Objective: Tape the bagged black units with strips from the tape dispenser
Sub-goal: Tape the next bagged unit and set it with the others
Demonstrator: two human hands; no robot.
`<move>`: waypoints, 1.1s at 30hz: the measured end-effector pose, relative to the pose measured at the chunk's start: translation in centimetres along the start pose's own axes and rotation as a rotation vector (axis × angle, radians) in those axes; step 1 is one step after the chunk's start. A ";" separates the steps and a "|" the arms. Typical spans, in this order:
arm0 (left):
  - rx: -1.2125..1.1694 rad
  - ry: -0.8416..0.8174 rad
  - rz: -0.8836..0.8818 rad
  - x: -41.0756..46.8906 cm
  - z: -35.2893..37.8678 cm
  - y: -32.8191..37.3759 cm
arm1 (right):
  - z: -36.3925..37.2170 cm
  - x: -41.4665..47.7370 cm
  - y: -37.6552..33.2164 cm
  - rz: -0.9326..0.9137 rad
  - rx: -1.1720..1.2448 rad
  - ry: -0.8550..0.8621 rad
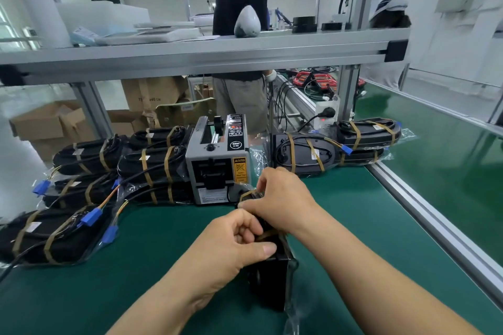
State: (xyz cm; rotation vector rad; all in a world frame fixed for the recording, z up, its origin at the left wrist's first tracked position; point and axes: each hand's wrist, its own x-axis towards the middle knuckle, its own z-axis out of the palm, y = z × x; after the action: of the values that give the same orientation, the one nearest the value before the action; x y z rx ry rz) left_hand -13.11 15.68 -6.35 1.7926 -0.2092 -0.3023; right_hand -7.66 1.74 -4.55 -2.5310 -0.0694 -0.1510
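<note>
Bagged black unit (272, 277) lies end-on on the green table (136, 280), just in front of the tape dispenser (217, 160) and under both our hands. Our left hand (231, 247) grips its near part, fingers curled and thumb pressed down. Our right hand (285, 198) pinches a brown strip (248, 193) at the far end. We judge it best to pull the strip taut and rub it flat over the bag. Taped units (152, 166) are stacked on either side.

green bench (152, 261) bears the tape dispenser (217, 168), piles of taped black units (54, 236) either side.
</note>
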 end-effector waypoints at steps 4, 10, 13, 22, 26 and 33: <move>0.012 0.003 -0.009 -0.1 -0.2 -0.1 | 0.4 0.3 -0.3 -0.082 -0.146 0.024; 0.019 0.000 -0.001 -0.3 -0.3 -0.3 | 0.4 0.6 0.6 0.027 -0.043 0.030; 0.019 -0.006 0.005 -0.4 -0.2 -0.2 | 0.5 0.7 1.1 0.082 0.137 0.023; -0.514 0.463 -0.210 5.9 -4.3 -1.6 | 1.6 0.0 2.0 0.123 0.244 0.087; -0.679 0.575 -0.358 10.4 -6.6 -2.0 | 1.5 -0.1 1.9 0.101 0.218 0.097; -0.782 0.554 -0.452 13.6 -6.3 -1.6 | 1.3 0.0 2.5 0.117 0.262 0.116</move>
State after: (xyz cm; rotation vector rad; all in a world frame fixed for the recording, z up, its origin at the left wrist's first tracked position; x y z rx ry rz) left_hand 1.71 17.84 -7.80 1.0610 0.6387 -0.1564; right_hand -7.30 0.48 -7.03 -2.2532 0.0987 -0.2269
